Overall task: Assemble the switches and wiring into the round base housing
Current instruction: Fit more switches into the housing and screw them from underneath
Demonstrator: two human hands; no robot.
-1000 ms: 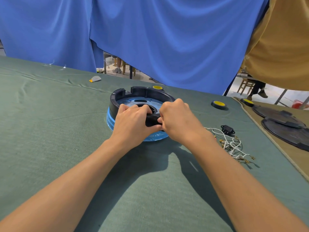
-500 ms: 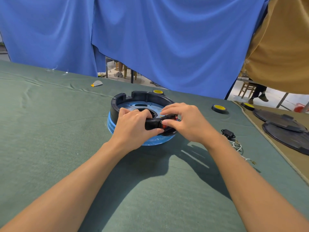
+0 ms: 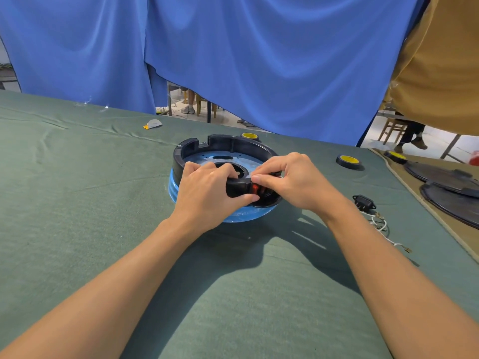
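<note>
- The round base housing (image 3: 228, 145) is sitting near the middle of the green-clothed table (image 3: 77, 203), with its black ring wall resting on a blue rim.
- Inside the housing a pale blue floor plate (image 3: 207, 158) is showing, with an oval slot towards the far side and a large round opening nearer the hands.
- A red switch (image 3: 255, 189) is sitting in the housing's near wall, facing the person, between the two hands.
- The left hand (image 3: 207, 193) is clamping the near wall, its fingers hooking over the top edge into the housing and its thumb pressing the outer face just beside the switch.
- The right hand (image 3: 298, 182) is curling at the same stretch of wall, thumb and forefinger pinching the top edge right above the switch; whether they are touching the switch itself I cannot tell.
- A black socket (image 3: 364, 202) is lying on the cloth to the right of the housing, well apart from it, with white wires (image 3: 381, 224) trailing from it towards the person.
- A black-and-yellow tape roll (image 3: 348, 161) is lying flat beyond the right hand.
- Two black round lids (image 3: 453, 177) are overlapping on the tan surface at the right edge.
</note>
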